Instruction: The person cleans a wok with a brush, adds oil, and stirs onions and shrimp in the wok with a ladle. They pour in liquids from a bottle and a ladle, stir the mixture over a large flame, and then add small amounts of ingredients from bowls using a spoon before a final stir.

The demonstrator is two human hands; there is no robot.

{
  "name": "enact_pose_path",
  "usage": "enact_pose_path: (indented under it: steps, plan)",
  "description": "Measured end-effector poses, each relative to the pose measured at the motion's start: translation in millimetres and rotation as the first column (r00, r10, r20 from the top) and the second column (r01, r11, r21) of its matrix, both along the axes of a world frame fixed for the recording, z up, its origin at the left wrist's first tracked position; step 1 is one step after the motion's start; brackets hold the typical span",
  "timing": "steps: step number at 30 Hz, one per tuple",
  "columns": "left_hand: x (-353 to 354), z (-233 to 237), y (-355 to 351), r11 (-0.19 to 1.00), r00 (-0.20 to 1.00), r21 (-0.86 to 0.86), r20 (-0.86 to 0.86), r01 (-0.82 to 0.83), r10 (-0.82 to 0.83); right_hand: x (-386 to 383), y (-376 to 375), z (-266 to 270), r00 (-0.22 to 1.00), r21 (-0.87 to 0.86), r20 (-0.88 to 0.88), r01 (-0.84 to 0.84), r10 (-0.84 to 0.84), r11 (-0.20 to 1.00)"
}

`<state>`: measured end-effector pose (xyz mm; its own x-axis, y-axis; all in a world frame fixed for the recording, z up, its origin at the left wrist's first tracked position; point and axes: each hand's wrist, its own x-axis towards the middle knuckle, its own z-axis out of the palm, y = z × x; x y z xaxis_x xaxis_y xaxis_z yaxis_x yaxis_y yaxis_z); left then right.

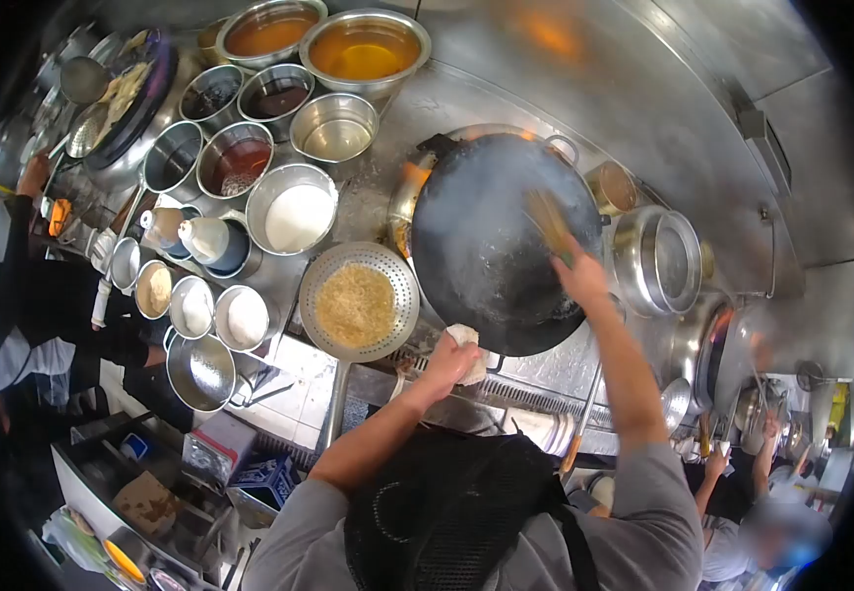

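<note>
Right hand (579, 276) holds one brush (548, 221) over one wok (494, 261).

I see passable room over the bare steel counter (370, 192) between the round steel pot of white powder (311, 185) and the large round black wok (476, 246). A perforated steel colander (408, 295) obstructs its near end; shiny cylindrical steel pots (632, 258) crowd the wok's right. My right hand (578, 273) and its tan, stiff-bristled brush (548, 221) obstruct passage over the wok.

One head-worn view looks forward and down — near the wok (466, 286).
</note>
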<state>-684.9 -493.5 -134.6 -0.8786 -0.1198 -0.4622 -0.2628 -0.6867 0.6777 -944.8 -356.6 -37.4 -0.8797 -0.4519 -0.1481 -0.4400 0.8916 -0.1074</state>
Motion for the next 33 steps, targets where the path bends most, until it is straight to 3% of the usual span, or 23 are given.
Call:
enact_pose_path:
  steps: [1,3,4,5,8,10,12,14,16,18,20,22,24,26,28,29,30,32,33]
  plan:
    - [-1.6,5.6,0.3,1.000,1.000,-0.006,-0.002,-0.007,0.007,0.2,-27.1,-19.7,1.000,-0.119,0.004,-0.025,0.025,0.993]
    - [-1.3,14.5,0.7,0.992,0.998,-0.123,0.060,-0.019,0.027,21.0,-67.1,-51.7,0.974,-0.419,0.227,0.103,-0.006,0.902]
    - [-1.2,7.9,2.2,0.992,0.998,-0.128,0.062,-0.016,0.024,46.5,-84.8,-40.4,0.913,-0.462,0.408,0.229,-0.024,0.857]
    - [-2.5,-4.7,4.7,0.990,0.997,-0.140,0.069,-0.030,0.040,71.1,-90.8,-21.7,0.819,-0.476,0.573,0.356,-0.023,0.805]
    - [-5.0,-9.0,9.0,0.984,0.995,-0.159,0.036,-0.081,0.088,106.6,-53.2,-4.3,0.701,-0.531,0.676,0.247,0.228,0.811]
    - [-4.5,-4.8,8.9,0.978,0.992,-0.166,0.003,-0.123,0.126,108.0,-3.2,1.4,0.665,-0.343,0.722,0.105,0.191,0.933]
    - [-3.3,1.1,8.5,0.982,0.987,-0.108,-0.053,-0.157,0.152,93.6,56.1,9.3,0.767,-0.408,0.370,-0.373,0.524,0.833]
    - [-3.3,-4.6,5.0,0.991,0.995,-0.085,-0.009,-0.099,0.099,58.4,93.7,20.1,0.842,-0.095,0.432,-0.314,0.323,0.945]
    - [-3.9,-3.8,-0.5,0.998,0.999,-0.061,0.029,-0.034,0.036,27.4,75.6,19.7,0.942,0.010,0.291,-0.178,0.167,0.984]
    - [-5.1,5.3,-3.3,0.998,0.995,0.048,0.097,-0.027,0.022,17.7,21.1,6.8,0.978,-0.076,0.197,-0.058,0.072,0.995]
    - [-5.2,4.1,-2.1,0.998,0.997,0.059,0.077,-0.029,0.024,16.4,-20.8,-43.4,0.985,-0.128,0.171,-0.009,0.031,0.992]
    - [-2.0,7.5,-3.4,0.998,0.997,0.064,0.073,-0.010,0.005,65.4,-55.7,-32.9,0.996,-0.167,0.081,-0.025,0.039,0.986]
    - [-2.7,3.9,1.1,0.996,0.998,0.069,0.048,-0.050,0.047,98.0,-44.0,-26.5,0.964,-0.235,0.192,-0.137,0.184,0.962]
    - [-3.2,-0.4,2.2,0.993,0.996,0.077,0.019,-0.094,0.092,125.9,-11.0,-4.5,0.942,-0.138,0.237,-0.209,0.237,0.968]
    - [-0.9,-4.2,2.7,0.995,0.995,0.042,0.037,-0.089,0.088,127.2,35.6,7.5,0.956,0.175,0.235,-0.218,0.174,0.960]
    - [0.3,-6.1,2.7,0.995,0.996,0.046,0.038,-0.085,0.083,111.6,52.9,13.1,0.948,0.297,0.315,-0.150,0.052,0.943]
    - [0.5,-7.7,2.2,0.998,0.998,-0.032,0.015,-0.056,0.057,87.5,86.7,-8.1,0.977,0.262,0.152,-0.188,0.152,0.946]
    - [-3.5,-6.3,-2.6,0.993,0.999,-0.113,-0.014,-0.038,0.037,47.2,68.3,20.4,1.000,0.359,0.006,-0.009,0.007,0.933]
    - [-2.7,-1.2,-6.0,0.999,1.000,-0.052,0.028,0.006,-0.004,25.7,49.0,19.0,1.000,0.252,0.015,0.023,-0.028,0.968]
